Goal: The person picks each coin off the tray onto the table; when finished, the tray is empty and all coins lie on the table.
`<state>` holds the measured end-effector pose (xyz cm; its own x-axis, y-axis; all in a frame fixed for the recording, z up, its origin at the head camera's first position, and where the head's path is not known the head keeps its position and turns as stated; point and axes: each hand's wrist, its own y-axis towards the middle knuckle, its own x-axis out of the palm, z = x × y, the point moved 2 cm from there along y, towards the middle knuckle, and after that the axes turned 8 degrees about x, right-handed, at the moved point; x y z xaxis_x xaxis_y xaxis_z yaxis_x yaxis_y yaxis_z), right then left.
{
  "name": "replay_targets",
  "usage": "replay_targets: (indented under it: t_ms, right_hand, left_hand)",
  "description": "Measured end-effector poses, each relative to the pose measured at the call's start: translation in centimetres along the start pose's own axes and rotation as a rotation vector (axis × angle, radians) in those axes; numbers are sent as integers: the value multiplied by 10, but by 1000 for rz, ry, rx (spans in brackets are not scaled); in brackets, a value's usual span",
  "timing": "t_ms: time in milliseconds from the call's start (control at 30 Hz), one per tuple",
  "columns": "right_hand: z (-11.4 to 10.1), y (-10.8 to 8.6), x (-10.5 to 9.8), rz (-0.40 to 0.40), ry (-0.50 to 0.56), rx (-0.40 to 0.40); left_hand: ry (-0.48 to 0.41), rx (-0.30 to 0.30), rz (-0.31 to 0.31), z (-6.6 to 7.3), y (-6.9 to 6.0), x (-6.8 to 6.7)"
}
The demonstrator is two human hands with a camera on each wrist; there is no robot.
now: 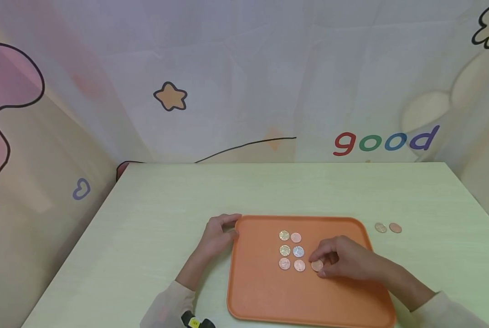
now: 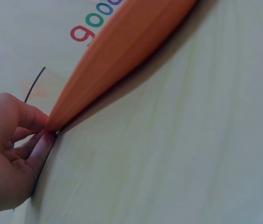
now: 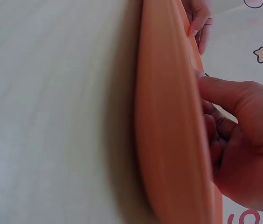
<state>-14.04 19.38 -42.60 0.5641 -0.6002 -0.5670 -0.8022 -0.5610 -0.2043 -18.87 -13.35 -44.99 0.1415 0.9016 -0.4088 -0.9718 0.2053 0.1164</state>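
Right hand point(image 1: 348, 259): thumb and fingers clamped on a coin point(image 1: 317, 266) at its edges.
Held coin: over the tray point(image 1: 265, 296), just right of the near row.
Left hand point(image 1: 216, 236): thumb and finger clamped on the tray's far left corner.
Left column: two gold coins, far point(image 1: 284, 235) and middle point(image 1: 285, 250), and a pinkish near coin point(image 1: 284, 263).
Right column: pinkish far coin point(image 1: 295, 238), silver middle coin point(image 1: 298, 251), pinkish near coin point(image 1: 299, 265).
Off the tray: two coins, left point(image 1: 381, 227) and right point(image 1: 395, 228), on the table point(image 1: 166, 196), beyond the tray's far right corner.
Backdrop point(image 1: 244, 59): "good" lettering point(image 1: 370, 143) at right, a star point(image 1: 170, 96) left of it.
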Motion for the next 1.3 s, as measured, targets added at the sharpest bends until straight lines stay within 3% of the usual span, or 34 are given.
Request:
replay_targets:
  t_ms: [233, 667, 1300]
  right_hand:
    - [2, -1, 3, 21, 19, -2]
    - [4, -1, 5, 74, -57, 15]
    - [12, -8, -1, 140, 136, -36]
  left_hand:
    - [-9, -4, 2, 0, 0, 0]
    - [-3, -8, 6, 0, -1, 0]
    - [2, -15, -12, 0, 0, 0]
